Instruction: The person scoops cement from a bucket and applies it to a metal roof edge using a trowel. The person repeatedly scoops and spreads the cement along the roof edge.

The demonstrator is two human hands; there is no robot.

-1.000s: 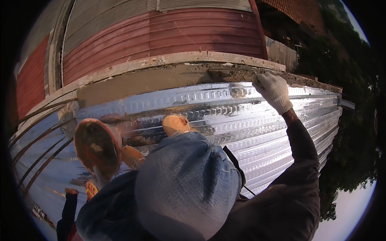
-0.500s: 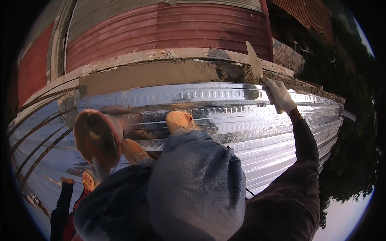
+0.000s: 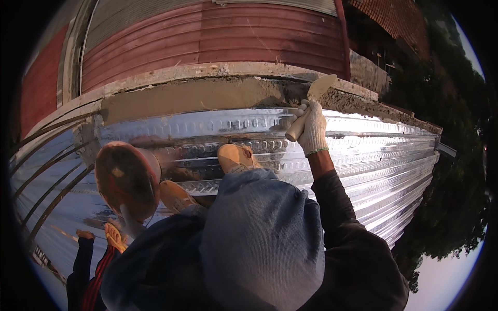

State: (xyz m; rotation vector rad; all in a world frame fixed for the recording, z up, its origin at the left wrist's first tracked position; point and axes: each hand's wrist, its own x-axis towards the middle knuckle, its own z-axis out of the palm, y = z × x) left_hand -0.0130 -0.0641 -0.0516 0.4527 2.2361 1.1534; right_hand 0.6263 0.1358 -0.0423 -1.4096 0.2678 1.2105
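My right hand (image 3: 313,127), in a pale knit glove, is closed around the wooden handle of a trowel (image 3: 321,86). The trowel's blade points away from me over the rough, dark mortar on top of a low ledge. To the left, smooth grey mortar (image 3: 192,97) coats that ledge. A tilted bucket (image 3: 155,171) with a dark, stained inside is by my left foot. My left hand (image 3: 132,223), gloved and mostly hidden by my sleeve, grips the bucket's near rim with the thumb over the edge.
Ribbed, shiny metal decking (image 3: 363,171) lies under my tan shoes (image 3: 236,157). Bent steel bars (image 3: 52,150) stick out at the left. Beyond the ledge is a red metal sheet roof (image 3: 218,39). Another person's sandalled foot (image 3: 115,236) and hand (image 3: 85,235) show at lower left.
My right hand has moved left along the ledge, and the trowel has turned, its blade now tipped rightward over the rough mortar. The bucket has barely moved.
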